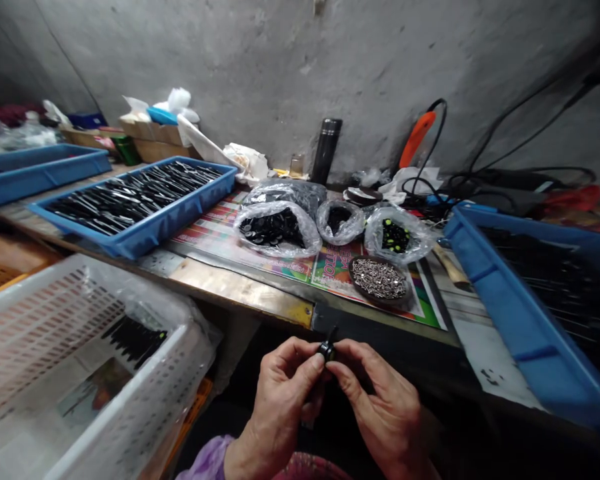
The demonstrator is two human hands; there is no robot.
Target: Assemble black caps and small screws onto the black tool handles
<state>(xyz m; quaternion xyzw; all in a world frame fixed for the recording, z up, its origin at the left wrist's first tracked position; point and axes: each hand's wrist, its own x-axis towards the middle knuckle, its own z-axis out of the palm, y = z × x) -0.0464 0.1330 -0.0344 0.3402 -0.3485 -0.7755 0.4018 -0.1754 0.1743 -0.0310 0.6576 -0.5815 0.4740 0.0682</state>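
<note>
Pinching a small black part (326,349) between both hands

Left hand (277,400): thumb and fingertips closed on the part. Right hand (387,407): thumb and forefinger gripping its other side. Part held just off the near edge of the bench (245,287), a thin dark stem poking up from it; finer detail too small to tell

Beyond, on the bench: round dish (380,302) heaped with small metal pieces; behind it, three open plastic bags, the large bag (311,241) and the small bag (356,230) holding black pieces, the right-hand bag (423,241) black and yellow-green ones

Left: blue tray (170,220) full of slim black pieces; lower, white basket (153,387) with more dark ones. Right: another blue tray (510,320), dark contents blurred. Back, near the wall: dark upright cylinder (327,150)
</note>
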